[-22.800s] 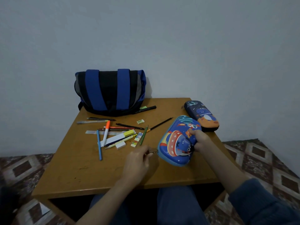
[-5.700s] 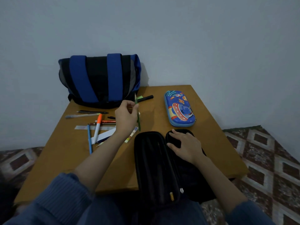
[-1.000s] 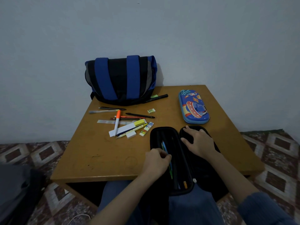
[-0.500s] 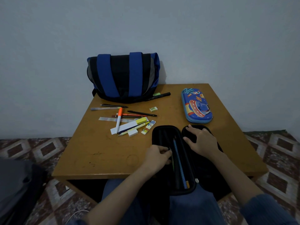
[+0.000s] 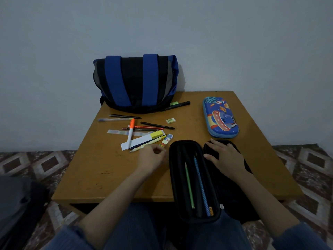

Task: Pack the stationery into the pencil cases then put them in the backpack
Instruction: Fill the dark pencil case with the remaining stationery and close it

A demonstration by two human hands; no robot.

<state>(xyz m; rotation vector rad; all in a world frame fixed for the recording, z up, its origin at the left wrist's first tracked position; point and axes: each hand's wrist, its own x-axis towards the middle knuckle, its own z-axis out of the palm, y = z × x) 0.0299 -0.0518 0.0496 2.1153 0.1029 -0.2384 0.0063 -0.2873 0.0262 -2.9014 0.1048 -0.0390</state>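
Observation:
An open black pencil case (image 5: 176,177) lies at the table's near edge, overhanging toward me. Inside it are a green pencil (image 5: 189,186) and a blue dotted pencil (image 5: 201,184). My right hand (image 5: 225,157) rests flat on the case's right half. My left hand (image 5: 153,156) hovers just left of the case with fingers loosely curled and nothing in it, close to the loose stationery (image 5: 142,132). A closed blue cartoon pencil case (image 5: 219,118) sits at the right. The blue and black backpack (image 5: 137,83) stands at the back against the wall.
The wooden table (image 5: 108,170) carries pens, an orange-capped marker (image 5: 131,132), a ruler, a yellow-tipped eraser (image 5: 156,134), a small eraser (image 5: 170,120) and a black marker (image 5: 178,104) by the backpack. Patterned floor surrounds the table. A dark object lies at the lower left.
My left hand has left the open case and moved left and forward toward the loose stationery. The green and blue pencils now lie in the case. My right hand has stayed put.

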